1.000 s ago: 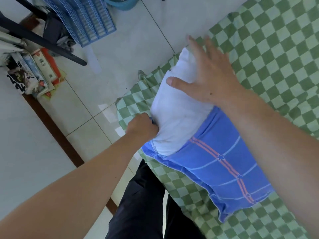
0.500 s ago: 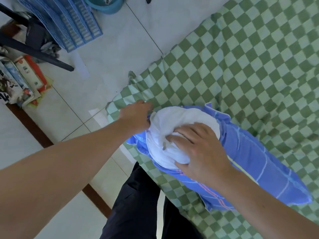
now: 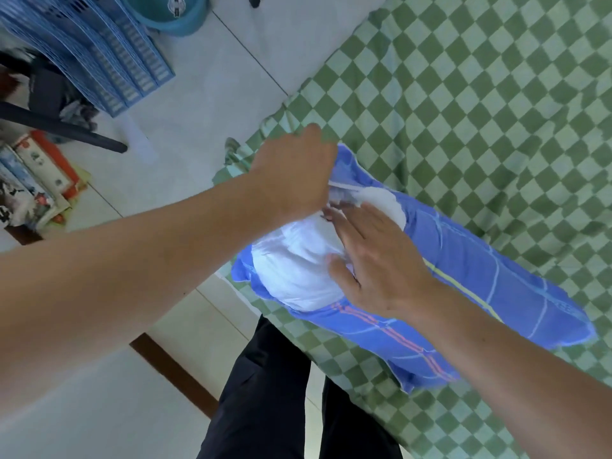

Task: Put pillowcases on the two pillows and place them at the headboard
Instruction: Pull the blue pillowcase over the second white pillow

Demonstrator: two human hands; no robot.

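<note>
A white pillow (image 3: 294, 270) lies near the corner of the bed, mostly inside a blue pillowcase (image 3: 490, 286) with pale lines and red stripes. Only its rounded end shows at the case's open mouth. My left hand (image 3: 294, 170) is closed on the far upper edge of the pillowcase opening. My right hand (image 3: 374, 260) lies flat with fingers spread on the exposed white end, pressing on it. The second pillow is not in view.
The bed has a green checked sheet (image 3: 480, 111). To the left is a white tiled floor (image 3: 205, 104) with stacked blue plastic baskets (image 3: 99, 51), a teal bucket (image 3: 172, 14), a black bar (image 3: 63, 130) and a pile of books (image 3: 33, 180). My dark trousers (image 3: 265, 392) stand against the bed edge.
The pillow has gone deeper into the blue case, so less white shows. My left hand moved from the near edge of the opening up to its far edge. My right hand flattened on the pillow end.
</note>
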